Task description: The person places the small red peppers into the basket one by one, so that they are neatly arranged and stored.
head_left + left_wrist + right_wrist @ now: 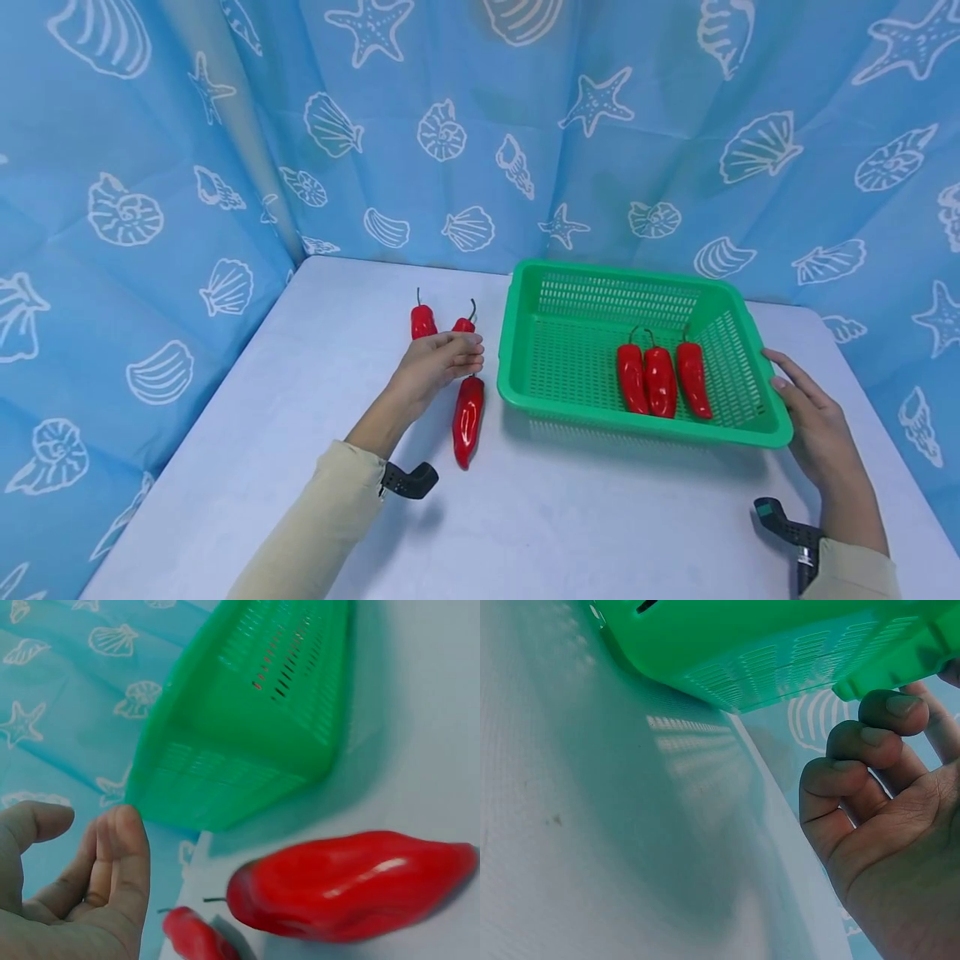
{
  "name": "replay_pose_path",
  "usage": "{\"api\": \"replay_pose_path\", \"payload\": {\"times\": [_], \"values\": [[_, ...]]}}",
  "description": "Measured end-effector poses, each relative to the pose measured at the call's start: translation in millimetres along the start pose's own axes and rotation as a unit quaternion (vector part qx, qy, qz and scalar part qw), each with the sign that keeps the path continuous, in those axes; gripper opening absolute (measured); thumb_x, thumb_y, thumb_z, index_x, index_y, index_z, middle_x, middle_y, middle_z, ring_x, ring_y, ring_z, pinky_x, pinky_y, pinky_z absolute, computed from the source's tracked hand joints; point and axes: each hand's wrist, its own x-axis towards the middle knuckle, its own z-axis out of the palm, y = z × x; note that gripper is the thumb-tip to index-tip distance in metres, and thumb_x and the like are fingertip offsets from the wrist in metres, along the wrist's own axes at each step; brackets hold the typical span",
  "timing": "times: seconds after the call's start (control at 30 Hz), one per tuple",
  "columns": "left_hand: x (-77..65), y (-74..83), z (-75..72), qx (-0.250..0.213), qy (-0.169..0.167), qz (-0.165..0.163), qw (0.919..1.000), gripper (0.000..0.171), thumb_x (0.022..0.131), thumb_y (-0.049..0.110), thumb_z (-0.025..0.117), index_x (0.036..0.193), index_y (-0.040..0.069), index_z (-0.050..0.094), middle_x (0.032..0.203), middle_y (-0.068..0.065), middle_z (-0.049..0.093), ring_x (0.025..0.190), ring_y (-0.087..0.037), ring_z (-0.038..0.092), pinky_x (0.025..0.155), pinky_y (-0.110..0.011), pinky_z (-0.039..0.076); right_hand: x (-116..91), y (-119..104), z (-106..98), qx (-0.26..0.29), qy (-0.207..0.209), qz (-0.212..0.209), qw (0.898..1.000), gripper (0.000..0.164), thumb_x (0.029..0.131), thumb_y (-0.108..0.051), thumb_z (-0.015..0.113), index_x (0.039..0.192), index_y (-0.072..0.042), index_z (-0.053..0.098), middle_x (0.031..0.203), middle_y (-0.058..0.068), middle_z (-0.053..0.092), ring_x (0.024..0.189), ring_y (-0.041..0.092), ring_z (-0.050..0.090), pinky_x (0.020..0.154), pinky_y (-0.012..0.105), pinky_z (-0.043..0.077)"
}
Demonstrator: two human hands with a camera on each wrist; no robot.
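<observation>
Near pepper (467, 423): on the table (570, 517), left of the green basket (577, 412); I judge it light, firm and slick, best held round its thick middle.
Left hand (441, 363): near that pepper's stem, fingers loosely bent, holding nothing.
Right hand (819, 425): grips the basket's right rim.
Back peppers (423, 322): both partly hidden from me behind the left hand.
Right rim: I cannot make out how every finger meets it.

the left arm (322, 517) is slanting forward and rightward, and the left hand (435, 364) is hanging with its fingers (127, 874) bending loosely side by side, its thumb (45, 821) standing apart. the right arm (855, 525) is pointing forward and slightly leftward, and the right hand (821, 425) is gripping, fingers (832, 787) curling inward.
</observation>
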Motion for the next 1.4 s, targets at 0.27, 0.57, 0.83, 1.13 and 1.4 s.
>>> {"api": "replay_pose_path", "payload": {"times": [0.27, 0.57, 0.83, 1.13, 1.4], "values": [[-6.3, -13.7, -6.3, 0.009, 0.013, 0.003, 0.9999, 0.037, 0.091, 0.022, 0.074, 0.122, 0.003, 0.066, 0.113, -0.016, 0.067, 0.104, -0.029, 0.068, 0.099, -0.040, 0.051, 2.0, -1.0, -1.5, -0.004, 0.005, -0.009, 1.000, 0.050, 0.103, -0.027, 0.057, 0.151, -0.029, 0.045, 0.108, -0.011, 0.067, 0.086, 0.005, 0.069, 0.069, 0.020, 0.057], [-10.6, -31.1, -16.0, 0.067, 0.045, 0.005, 0.9967, 0.037, 0.090, 0.020, 0.073, 0.122, 0.004, 0.065, 0.111, -0.013, 0.067, 0.096, -0.023, 0.069, 0.093, -0.040, 0.055, 2.4, -3.4, 1.7, 0.008, 0.003, -0.013, 1.000, 0.049, 0.103, -0.026, 0.057, 0.151, -0.029, 0.046, 0.110, -0.011, 0.066, 0.086, 0.005, 0.069, 0.068, 0.021, 0.057], [-16.6, -46.4, -18.6, 0.134, 0.072, -0.014, 0.9883, 0.039, 0.089, 0.022, 0.073, 0.123, 0.005, 0.063, 0.111, -0.011, 0.064, 0.098, -0.024, 0.068, 0.088, -0.040, 0.057, 1.2, -2.2, -0.5, 0.012, -0.003, -0.005, 1.000, 0.049, 0.104, -0.027, 0.056, 0.151, -0.031, 0.046, 0.112, -0.010, 0.064, 0.085, 0.004, 0.069, 0.068, 0.021, 0.058], [-22.4, -54.9, -19.2, 0.184, 0.093, -0.028, 0.9782, 0.046, 0.085, 0.025, 0.077, 0.124, 0.005, 0.062, 0.106, -0.010, 0.063, 0.091, -0.023, 0.067, 0.081, -0.037, 0.058, 0.4, 2.4, -0.3, 0.006, -0.001, -0.003, 1.000, 0.049, 0.104, -0.028, 0.056, 0.151, -0.032, 0.045, 0.114, -0.013, 0.064, 0.086, 0.003, 0.069, 0.067, 0.022, 0.058], [-21.0, -56.2, -15.1, 0.220, 0.089, -0.043, 0.9704, 0.048, 0.083, 0.026, 0.080, 0.122, 0.005, 0.061, 0.105, -0.009, 0.063, 0.087, -0.021, 0.067, 0.079, -0.035, 0.059, 0.3, 2.8, 0.5, 0.005, 0.005, -0.004, 1.000, 0.049, 0.103, -0.030, 0.057, 0.151, -0.032, 0.046, 0.112, -0.014, 0.066, 0.085, 0.004, 0.070, 0.067, 0.021, 0.058]]}}
